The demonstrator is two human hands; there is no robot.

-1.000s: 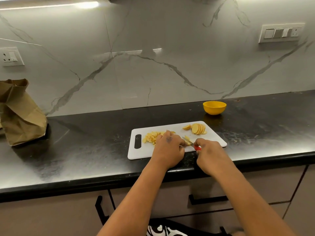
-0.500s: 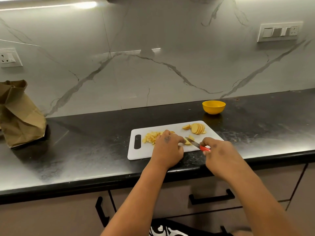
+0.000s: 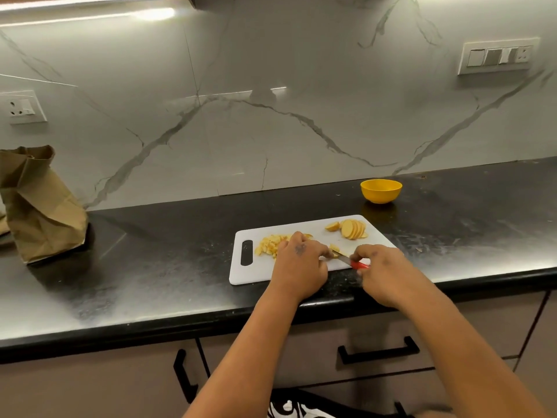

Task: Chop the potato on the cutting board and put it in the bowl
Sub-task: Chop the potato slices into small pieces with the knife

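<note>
Black counter (image 3: 150, 282), board (image 3: 265, 270) near edge; left hand (image 3: 298, 267) pins potato piece (image 3: 334, 248), right hand (image 3: 382, 273) grips knife (image 3: 349, 260). Wet, slippery, stiff slices (image 3: 352, 229) at 1 o'clock: pinch flats. Bowl (image 3: 381, 191) beyond

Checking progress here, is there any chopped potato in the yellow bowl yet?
No, the yellow bowl shows only bare inside; the potato pieces lie on the cutting board.

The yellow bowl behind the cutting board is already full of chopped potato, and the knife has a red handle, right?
Not quite. In the head view the yellow bowl holds no potato that can be seen; the chopped potato and slices lie on the cutting board. The knife in the right hand does have a red handle.
</note>
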